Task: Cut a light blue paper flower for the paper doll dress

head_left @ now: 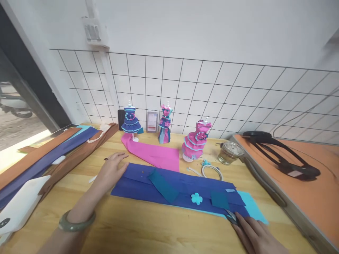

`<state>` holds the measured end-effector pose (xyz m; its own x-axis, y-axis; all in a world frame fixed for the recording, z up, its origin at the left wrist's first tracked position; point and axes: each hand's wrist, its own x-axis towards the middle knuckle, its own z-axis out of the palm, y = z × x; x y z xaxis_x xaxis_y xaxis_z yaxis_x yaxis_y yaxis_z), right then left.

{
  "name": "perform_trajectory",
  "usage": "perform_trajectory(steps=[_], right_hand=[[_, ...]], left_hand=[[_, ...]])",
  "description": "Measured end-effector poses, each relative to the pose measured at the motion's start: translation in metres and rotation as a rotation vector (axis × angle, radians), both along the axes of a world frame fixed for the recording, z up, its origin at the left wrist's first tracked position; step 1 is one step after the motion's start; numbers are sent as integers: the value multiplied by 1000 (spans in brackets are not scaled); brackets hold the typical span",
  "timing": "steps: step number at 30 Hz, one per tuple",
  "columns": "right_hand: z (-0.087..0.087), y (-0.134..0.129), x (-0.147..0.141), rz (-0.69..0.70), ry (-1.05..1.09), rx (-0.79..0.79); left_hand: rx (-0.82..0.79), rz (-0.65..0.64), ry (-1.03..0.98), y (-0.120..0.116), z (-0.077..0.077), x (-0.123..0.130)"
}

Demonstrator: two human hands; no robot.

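My left hand [113,171] is open, its fingers loosely spread by the left end of a dark blue crepe-like sheet [124,188] and the pink strip [164,157]. Low on the right, my right hand [255,231] closes on small scissors [232,217], with the handles mostly hidden by the fingers. The scissors' tips lie beside a small teal square [219,199] on the blue sheet. A longer teal strip [164,186] and a light blue flower shape [196,198] also rest there. Light blue sheet [253,206] shows from underneath.
Three small dress forms stand behind: one blue [130,121], one mixed [165,127], one pink [196,141]. A tape ring [212,173] and lidded glass jar [230,153] are at right. Brown strips [76,155] and a white phone [25,203] lie left.
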<state>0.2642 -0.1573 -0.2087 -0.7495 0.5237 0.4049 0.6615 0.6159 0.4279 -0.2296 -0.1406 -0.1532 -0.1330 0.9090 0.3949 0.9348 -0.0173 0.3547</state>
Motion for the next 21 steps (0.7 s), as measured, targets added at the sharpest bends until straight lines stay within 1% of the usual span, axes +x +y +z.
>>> perform_trajectory(steps=[3, 5, 7, 9, 11, 12, 13, 15, 17, 18, 19, 20, 21], right_hand=[[4, -3, -5, -57, 12, -42], [2, -6, -6, -102, 38, -73], [0, -8, -7, -144, 73, -120], [-4, -10, -8, -174, 97, -187], [-7, -10, -7, -212, 125, -236], [-9, -10, -7, -233, 142, -252], [-11, -10, -7, -254, 159, -262], [-15, -7, -7, -288, 196, -275], [-17, -5, -7, -302, 241, -278], [-16, -5, -9, -303, 276, -277], [-13, -6, -10, -303, 326, -282], [-9, -7, -13, -304, 383, -290], [-3, -10, -15, -301, 441, -302]], left_hand=[[-56, -101, -40, 12, 8, 18], [-74, -146, -77, 18, 13, 26], [-62, -172, -130, 22, 21, 37], [-16, -179, -203, 24, 35, 53], [26, -198, -343, 23, 53, 74], [23, -244, -434, 21, 63, 87], [19, -322, -521, 19, 74, 100], [25, -486, -683, 12, 93, 126], [6, -672, -779, 2, 108, 149], [-3, -776, -831, -4, 114, 159], [0, -847, -872, -10, 117, 169], [41, -875, -880, -16, 119, 177], [65, -864, -830, -22, 119, 183]])
